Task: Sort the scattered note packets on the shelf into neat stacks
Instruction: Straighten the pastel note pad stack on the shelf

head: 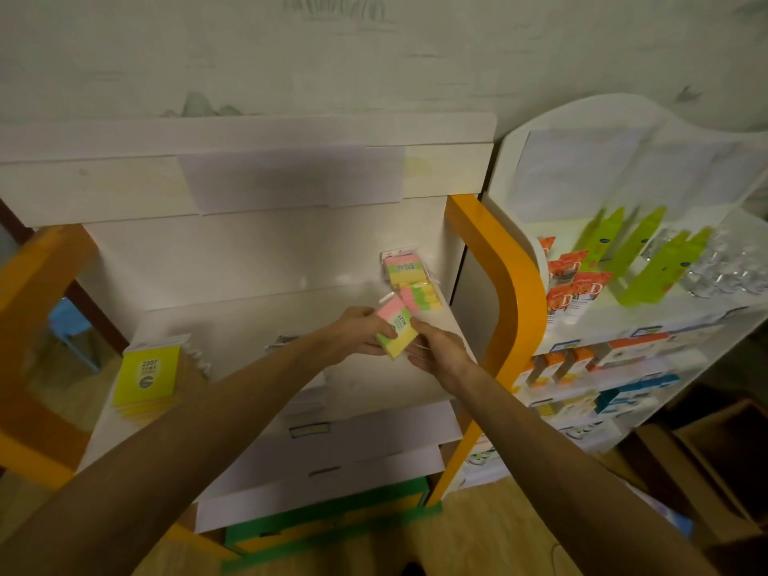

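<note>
left hand [360, 332]: my fingers are curled round the left side of a pink, green and yellow note packet [396, 331], thumb lying across its face.
right hand [436, 347]: it meets the same packet at its right edge, fingertips pinching the corner nearest me, palm turned down.
held packet: it is lifted just above the white shelf [257, 338], tilted, pink end pointing away from me; a label on it reads 2209.
packets at the back: two more striped packets [409, 284] lie in the shelf's far right corner, one leaning on the back wall, the other flat in front of it, just beyond my hands.
yellow packets [147, 378]: a slumped stack sits at the shelf's left end, well apart from my hands, top one marked 2207.
orange frame [498, 284]: it runs down the shelf's right side.
neighbouring rack [623, 326]: white, to the right, carrying green cards and orange boxes.
</note>
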